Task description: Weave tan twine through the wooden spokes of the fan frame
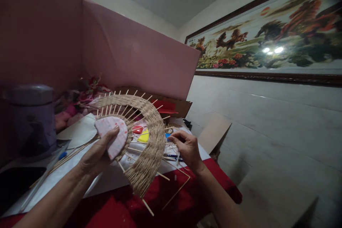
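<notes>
Pinching woven fan [155, 128] at its spotted pad [113, 135], left hand [94, 153] had thumb on top, fingers hidden beneath; fan was tilted above white sheet [109, 180] and red cloth [114, 210]; right hand [185, 149] sat just beside fan's outer edge, thumb and fingertips pressed together, could not tell around what; yellow packet [143, 138] showed between sticks [163, 176], purple tumbler [40, 121] stood at far left

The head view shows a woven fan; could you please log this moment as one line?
left hand: holding woven fan by spotted patch | right hand: near fan's outer edge, grip unclear | nearby: purple tumbler
</notes>
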Action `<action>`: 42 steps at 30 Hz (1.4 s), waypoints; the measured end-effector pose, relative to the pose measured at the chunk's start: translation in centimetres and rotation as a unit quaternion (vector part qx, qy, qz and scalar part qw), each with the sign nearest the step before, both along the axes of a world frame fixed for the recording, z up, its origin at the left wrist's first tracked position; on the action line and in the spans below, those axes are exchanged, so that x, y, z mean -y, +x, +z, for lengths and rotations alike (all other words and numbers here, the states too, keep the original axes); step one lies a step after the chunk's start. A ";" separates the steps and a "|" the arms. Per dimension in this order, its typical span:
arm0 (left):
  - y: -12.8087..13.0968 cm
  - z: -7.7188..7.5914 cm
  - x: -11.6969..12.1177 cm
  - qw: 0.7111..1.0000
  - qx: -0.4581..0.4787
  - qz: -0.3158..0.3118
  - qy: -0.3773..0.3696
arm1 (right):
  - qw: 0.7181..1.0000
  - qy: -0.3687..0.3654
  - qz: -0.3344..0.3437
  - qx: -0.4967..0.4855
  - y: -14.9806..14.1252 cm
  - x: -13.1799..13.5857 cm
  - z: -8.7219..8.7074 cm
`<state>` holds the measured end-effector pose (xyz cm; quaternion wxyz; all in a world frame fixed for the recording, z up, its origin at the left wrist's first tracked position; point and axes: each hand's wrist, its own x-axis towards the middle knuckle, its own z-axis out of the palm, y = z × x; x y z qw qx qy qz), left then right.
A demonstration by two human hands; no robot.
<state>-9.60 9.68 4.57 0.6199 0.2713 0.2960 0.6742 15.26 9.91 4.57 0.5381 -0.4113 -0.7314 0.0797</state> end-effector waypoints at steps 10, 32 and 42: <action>0.2 0.1 0.2 0.998 -0.054 -0.017 -0.041 | 0.964 0.160 -0.065 0.201 0.9 0.9 1.1; 0.0 -0.5 -0.3 0.995 -0.073 -0.042 -0.048 | 0.933 0.240 -0.079 0.256 0.3 0.5 1.2; -0.4 -0.6 0.0 0.993 -0.074 -0.077 -0.042 | 0.967 0.144 -0.081 0.194 1.7 0.3 2.8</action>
